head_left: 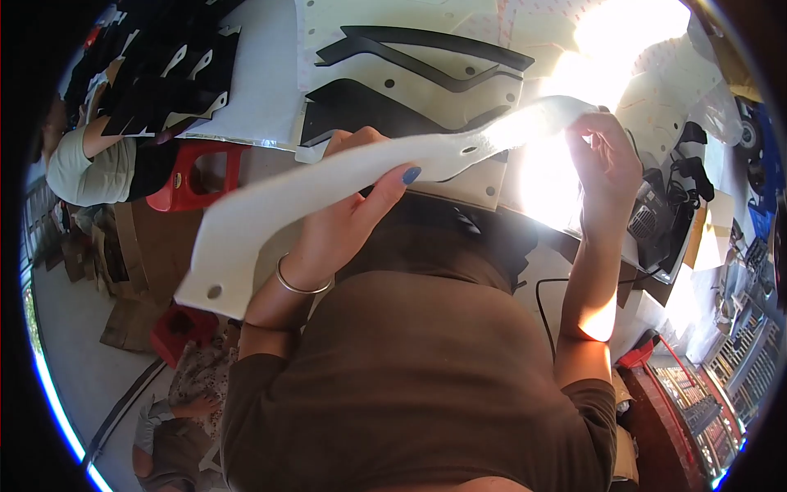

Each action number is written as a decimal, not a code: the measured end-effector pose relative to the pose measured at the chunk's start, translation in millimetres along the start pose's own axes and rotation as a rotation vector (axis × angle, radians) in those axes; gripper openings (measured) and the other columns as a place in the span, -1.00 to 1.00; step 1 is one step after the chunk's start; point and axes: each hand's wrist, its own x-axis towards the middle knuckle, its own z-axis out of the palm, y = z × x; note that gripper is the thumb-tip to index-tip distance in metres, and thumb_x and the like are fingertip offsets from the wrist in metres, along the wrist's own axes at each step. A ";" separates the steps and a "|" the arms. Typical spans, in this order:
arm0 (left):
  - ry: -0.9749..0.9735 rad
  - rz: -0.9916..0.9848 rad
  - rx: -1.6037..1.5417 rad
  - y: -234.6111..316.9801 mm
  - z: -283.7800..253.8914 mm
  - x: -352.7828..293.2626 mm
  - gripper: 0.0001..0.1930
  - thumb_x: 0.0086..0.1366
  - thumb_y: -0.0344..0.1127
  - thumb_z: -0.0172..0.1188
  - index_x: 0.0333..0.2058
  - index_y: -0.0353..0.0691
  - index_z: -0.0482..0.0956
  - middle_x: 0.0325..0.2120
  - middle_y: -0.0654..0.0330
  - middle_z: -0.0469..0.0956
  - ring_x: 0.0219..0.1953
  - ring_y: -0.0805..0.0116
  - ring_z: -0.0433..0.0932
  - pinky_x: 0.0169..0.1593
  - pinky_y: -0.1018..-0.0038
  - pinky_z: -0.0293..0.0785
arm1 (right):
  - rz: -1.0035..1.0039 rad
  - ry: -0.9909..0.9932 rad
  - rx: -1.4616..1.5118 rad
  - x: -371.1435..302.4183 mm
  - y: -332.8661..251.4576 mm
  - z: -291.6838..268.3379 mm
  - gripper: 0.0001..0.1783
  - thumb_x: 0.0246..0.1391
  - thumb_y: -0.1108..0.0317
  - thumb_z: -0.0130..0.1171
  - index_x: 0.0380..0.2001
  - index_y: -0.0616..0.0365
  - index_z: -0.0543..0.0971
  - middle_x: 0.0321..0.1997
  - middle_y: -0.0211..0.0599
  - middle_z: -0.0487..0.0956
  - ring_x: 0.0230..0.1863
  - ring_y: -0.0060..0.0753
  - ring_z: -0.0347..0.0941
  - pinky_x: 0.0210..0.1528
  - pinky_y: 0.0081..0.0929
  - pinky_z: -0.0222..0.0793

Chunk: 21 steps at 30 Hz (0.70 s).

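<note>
A long, curved white strip [320, 184] with holes in it is held up above the table's near edge, running from lower left to upper right. My left hand [336, 234] grips its middle, the thumb with a blue nail lying on the face. At the far right end, my right hand [605, 152] pinches the strip between thumb and fingers. Glare washes out that end. Just beyond, slim black shaped pieces [434, 47] and a wider black piece [361, 102] lie on a pale sheet with holes [443, 190], partly hidden by the strip.
At the left, a person [90, 164] works beside more black pieces [164, 90] and a red stool [193, 176]. Another person [184, 435] sits low at the lower left. A black device with cables [648, 209] stands at the table's right; a cable hangs near my right arm.
</note>
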 end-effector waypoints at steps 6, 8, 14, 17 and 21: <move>-0.099 -0.262 -0.189 -11.5 -3.2 -3.6 -0.77 0.25 -0.39 0.20 -0.15 -0.36 0.54 -0.34 0.21 0.56 -0.32 0.44 0.47 -0.22 0.51 0.40 | 0.318 -0.163 -0.099 1.9 20.1 0.1 -0.82 -0.08 0.26 0.28 -0.42 0.11 0.57 -0.36 -0.45 0.54 -0.31 -0.57 0.37 -0.19 -0.55 0.21; -0.205 -0.367 -0.056 -6.7 -5.2 1.6 -0.79 0.28 -0.37 0.15 -0.16 -0.34 0.55 -0.35 0.15 0.57 -0.35 0.43 0.49 -0.24 0.52 0.42 | 0.287 -0.191 -0.152 1.6 28.4 1.0 -0.81 -0.09 0.27 0.29 -0.43 0.11 0.57 -0.35 -0.44 0.53 -0.30 -0.55 0.37 -0.19 -0.53 0.21; -0.201 0.179 0.506 -28.7 8.2 6.7 -0.76 0.31 -0.26 0.09 -0.10 -0.18 0.54 -0.37 0.10 0.56 -0.38 0.28 0.53 -0.30 0.45 0.44 | 0.171 -0.193 -0.330 -1.2 45.7 4.4 -0.81 -0.10 0.29 0.31 -0.46 0.15 0.56 -0.34 -0.37 0.48 -0.25 -0.42 0.37 -0.17 -0.47 0.26; -0.331 0.131 0.692 -33.5 11.7 7.8 -0.76 0.09 -0.38 0.28 -0.25 -0.32 0.56 -0.30 0.11 0.48 -0.28 0.18 0.46 -0.14 0.40 0.38 | 0.183 -0.163 -0.377 -7.7 52.9 9.6 -0.83 -0.10 0.34 0.32 -0.46 0.16 0.56 -0.36 -0.34 0.47 -0.23 -0.37 0.37 -0.17 -0.45 0.29; -0.211 0.087 0.437 -26.6 21.7 14.3 -0.74 0.05 -0.38 0.32 -0.26 -0.32 0.56 -0.27 0.09 0.46 -0.26 0.16 0.45 -0.13 0.42 0.38 | 0.208 -0.141 -0.357 -13.5 60.5 13.9 -0.86 -0.10 0.42 0.32 -0.47 0.18 0.55 -0.35 -0.32 0.47 -0.23 -0.32 0.39 -0.15 -0.43 0.32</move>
